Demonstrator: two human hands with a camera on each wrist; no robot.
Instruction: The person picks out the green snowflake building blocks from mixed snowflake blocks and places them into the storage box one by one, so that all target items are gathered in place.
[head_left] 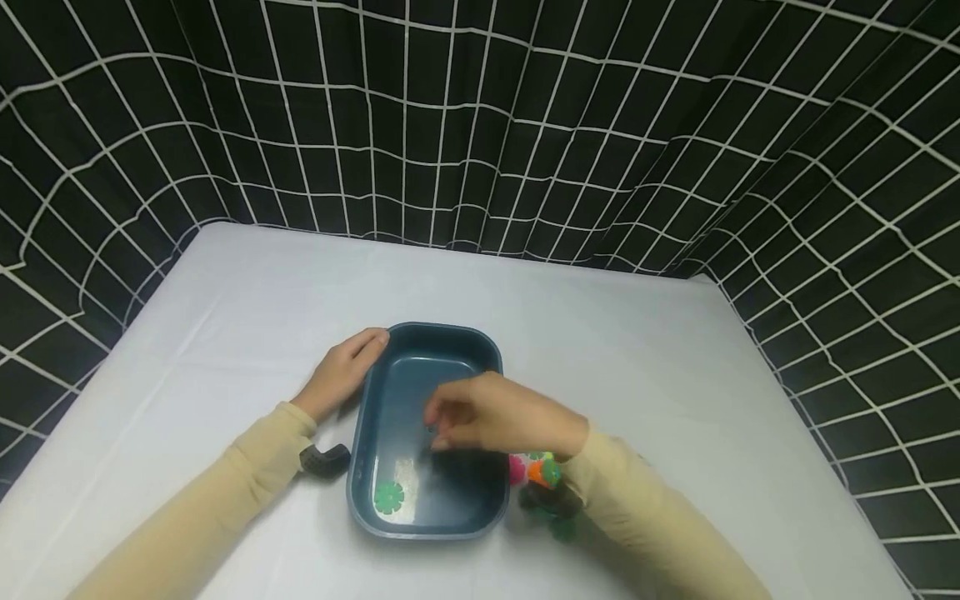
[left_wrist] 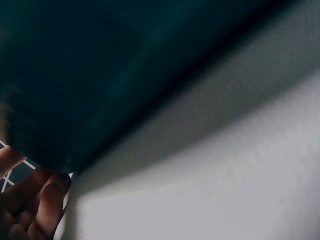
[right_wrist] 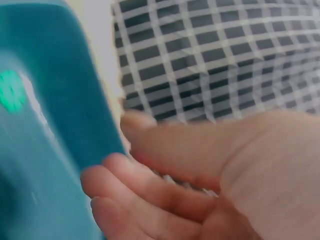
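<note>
A dark blue-green rectangular tray point(head_left: 429, 533) lies lengthwise on the table. My left hand point(head_left: 347, 367) grips its upper left rim; in the left wrist view, fingers and thumb point(left_wrist: 49, 210) meet at the tray's far corner. Above the tray's middle is my right hand point(head_left: 498, 412), its fingers loosely bent. The right wrist view shows thumb and fingers point(right_wrist: 150, 187) slightly blurred, with nothing visible between them. Inside the tray, near its lower left corner, lies a green flower-shaped disc point(head_left: 389, 497). Pink point(head_left: 517, 469) and orange point(head_left: 537, 473) discs, with several green ones, lie beside the tray, partly hidden by the right sleeve.
White cloth point(head_left: 675, 375) covers the table. Behind and at the sides hangs a black curtain with a white grid point(head_left: 442, 125). A black curved device point(head_left: 326, 461) sits at the left wrist, beside the tray.
</note>
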